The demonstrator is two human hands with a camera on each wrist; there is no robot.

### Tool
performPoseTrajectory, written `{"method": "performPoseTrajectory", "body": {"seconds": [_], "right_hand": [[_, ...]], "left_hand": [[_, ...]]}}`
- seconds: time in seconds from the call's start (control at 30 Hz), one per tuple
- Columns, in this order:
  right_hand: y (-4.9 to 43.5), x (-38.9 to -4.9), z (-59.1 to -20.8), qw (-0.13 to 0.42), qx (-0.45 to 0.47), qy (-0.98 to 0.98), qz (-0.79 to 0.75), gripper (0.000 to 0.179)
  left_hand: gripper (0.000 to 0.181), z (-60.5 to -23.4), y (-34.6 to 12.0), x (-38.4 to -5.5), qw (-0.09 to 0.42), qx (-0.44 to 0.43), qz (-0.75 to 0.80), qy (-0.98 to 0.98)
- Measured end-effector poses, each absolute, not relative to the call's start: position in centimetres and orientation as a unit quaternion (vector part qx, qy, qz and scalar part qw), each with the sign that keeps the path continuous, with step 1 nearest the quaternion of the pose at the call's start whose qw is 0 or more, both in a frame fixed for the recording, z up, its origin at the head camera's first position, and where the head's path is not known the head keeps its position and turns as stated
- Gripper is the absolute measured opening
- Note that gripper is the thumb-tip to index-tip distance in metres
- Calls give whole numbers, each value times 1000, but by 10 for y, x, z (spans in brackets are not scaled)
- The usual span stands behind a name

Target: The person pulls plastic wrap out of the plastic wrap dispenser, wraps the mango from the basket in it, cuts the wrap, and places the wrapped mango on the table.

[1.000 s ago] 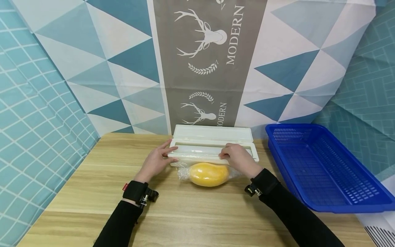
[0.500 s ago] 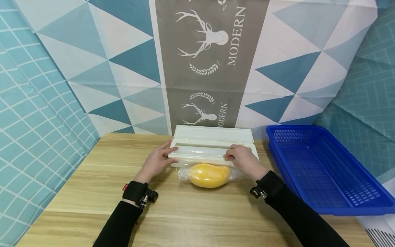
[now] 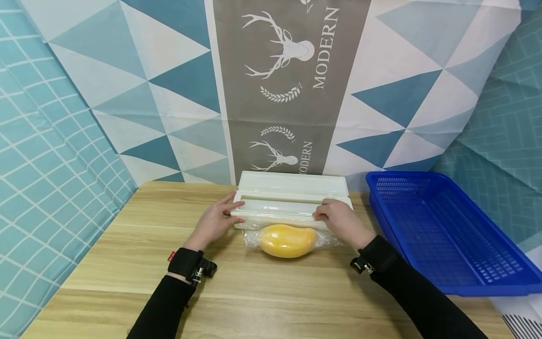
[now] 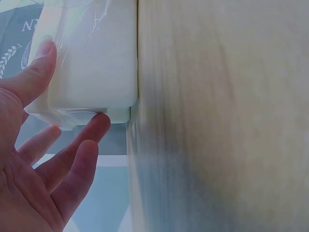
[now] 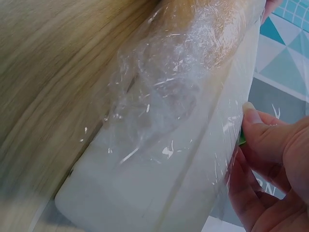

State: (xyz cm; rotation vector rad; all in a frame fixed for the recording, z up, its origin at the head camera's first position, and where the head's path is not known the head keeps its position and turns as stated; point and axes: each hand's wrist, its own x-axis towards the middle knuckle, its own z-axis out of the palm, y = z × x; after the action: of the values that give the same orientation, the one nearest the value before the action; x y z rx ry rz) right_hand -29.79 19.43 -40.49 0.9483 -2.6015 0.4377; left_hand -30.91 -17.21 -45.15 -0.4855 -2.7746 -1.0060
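Observation:
A white cling film dispenser (image 3: 275,217) lies at the back of the table with its lid (image 3: 292,183) raised and a roll of film (image 3: 275,206) inside. At its left end my left hand (image 3: 213,222) holds the box, thumb (image 4: 42,60) on the front and fingers around the end. My right hand (image 3: 342,222) pinches at the front edge, right of the middle; a bit of the green slide cutter (image 5: 242,138) shows between thumb and fingers. A yellow mango (image 3: 288,241) wrapped in film lies right before the box, the clear film (image 5: 149,106) running over the box's front.
To the right stands a blue plastic basket (image 3: 427,282) with perforated walls. The wooden table (image 3: 271,301) meets a patterned cloth backdrop (image 3: 182,113) directly behind the dispenser.
My right hand has slid to the right along the dispenser's front edge. The left hand stays at the left end, and the mango has hardly moved.

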Motion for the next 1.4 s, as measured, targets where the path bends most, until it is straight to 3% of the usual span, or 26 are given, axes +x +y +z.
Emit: {"method": "performPoseTrajectory", "body": {"seconds": [1.4], "right_hand": [[213, -291, -406, 169, 307, -927, 134, 4]], "left_hand": [[52, -453, -174, -310, 73, -156, -339, -925]]}}
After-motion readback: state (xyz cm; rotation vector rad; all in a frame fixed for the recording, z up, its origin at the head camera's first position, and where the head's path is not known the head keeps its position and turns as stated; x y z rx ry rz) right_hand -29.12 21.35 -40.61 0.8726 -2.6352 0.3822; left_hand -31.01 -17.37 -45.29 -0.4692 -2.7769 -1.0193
